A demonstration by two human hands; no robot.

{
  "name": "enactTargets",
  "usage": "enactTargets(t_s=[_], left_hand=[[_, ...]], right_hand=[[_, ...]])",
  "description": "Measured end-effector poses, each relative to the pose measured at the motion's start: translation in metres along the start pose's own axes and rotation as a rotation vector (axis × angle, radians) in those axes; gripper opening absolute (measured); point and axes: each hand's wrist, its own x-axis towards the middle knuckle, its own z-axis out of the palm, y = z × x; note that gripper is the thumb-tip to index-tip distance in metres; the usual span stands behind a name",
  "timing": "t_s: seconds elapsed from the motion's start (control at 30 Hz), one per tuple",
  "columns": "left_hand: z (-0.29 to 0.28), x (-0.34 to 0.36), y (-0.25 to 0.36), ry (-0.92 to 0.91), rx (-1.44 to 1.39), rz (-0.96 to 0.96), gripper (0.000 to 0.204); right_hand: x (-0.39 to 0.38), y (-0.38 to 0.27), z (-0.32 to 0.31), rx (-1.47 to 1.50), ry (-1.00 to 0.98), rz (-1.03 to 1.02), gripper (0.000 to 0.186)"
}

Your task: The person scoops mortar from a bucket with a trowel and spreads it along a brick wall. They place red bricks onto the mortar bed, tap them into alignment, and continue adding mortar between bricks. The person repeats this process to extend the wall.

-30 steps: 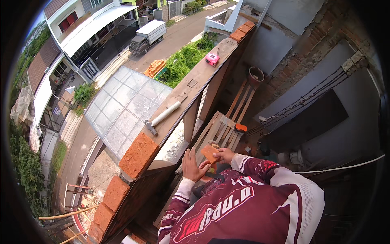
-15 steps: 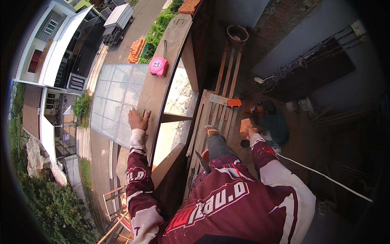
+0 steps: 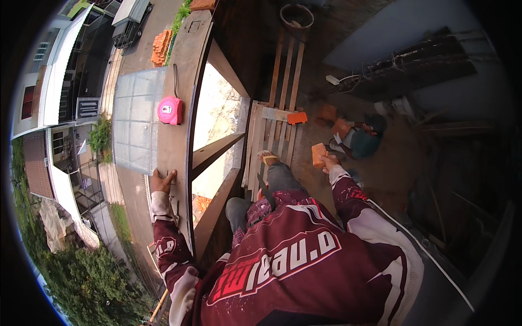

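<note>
On top of the long wooden board [image 3: 184, 142] along the wall, my left hand [image 3: 162, 181] rests with thumb and fingers apart, its fingertips at the outer edge. A pink tape measure [image 3: 169, 110] lies above it on that board. My right hand [image 3: 329, 163] is held out over the lower floor, gripping a reddish-orange brick [image 3: 318, 155]. My sandalled foot [image 3: 267, 158] is on wooden slats [image 3: 255, 141] beside the wall, near a small orange object [image 3: 297, 118].
Below on the right, a person in dark green [image 3: 364, 142] crouches among bricks, near white fixtures. A bucket [image 3: 297, 24] sits atop slanting slats. Window openings [image 3: 215, 106] cut the wall; beyond lie a translucent roof [image 3: 134, 117], street and houses. A white cable [image 3: 413, 242] crosses at right.
My left hand left the brick and moved onto the board top. My right hand carried the brick out to the right. The view has turned, revealing the crouching person.
</note>
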Motion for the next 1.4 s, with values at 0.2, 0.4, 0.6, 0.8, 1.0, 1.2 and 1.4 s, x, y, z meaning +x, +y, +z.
enactTargets(t_s=[0.2, 0.4, 0.6, 0.8, 1.0, 1.2, 1.4], left_hand=[[0.007, 0.006, -0.019, 0.009, -0.022, 0.032, 0.073], [0.012, 0.022, -0.065, 0.088, 0.111, 0.061, 0.071], [0.009, 0.014, -0.027, 0.046, 0.087, 0.072, 0.078], [0.009, 0.013, -0.035, 0.014, 0.103, -0.03, 0.077], [0.001, 0.002, -0.001, -0.048, -0.004, -0.16, 0.099], [0.016, -0.007, -0.067, 0.086, 0.201, -0.041, 0.098], [-0.002, 0.005, -0.028, -0.036, 0.186, -0.28, 0.101]], right_hand=[[-0.019, -0.011, -0.012, 0.058, -0.05, -0.036, 0.059], [-0.031, 0.016, -0.023, 0.092, -0.046, 0.016, 0.052], [-0.013, 0.052, -0.029, 0.099, 0.102, 0.209, 0.052], [0.039, 0.032, -0.046, -0.011, 0.061, 0.107, 0.049], [0.073, -0.095, -0.073, -0.149, 0.054, -0.029, 0.053], [0.064, -0.244, -0.091, -0.445, 0.089, -0.259, 0.058], [0.082, -0.269, -0.102, -0.528, 0.17, -0.222, 0.063]])
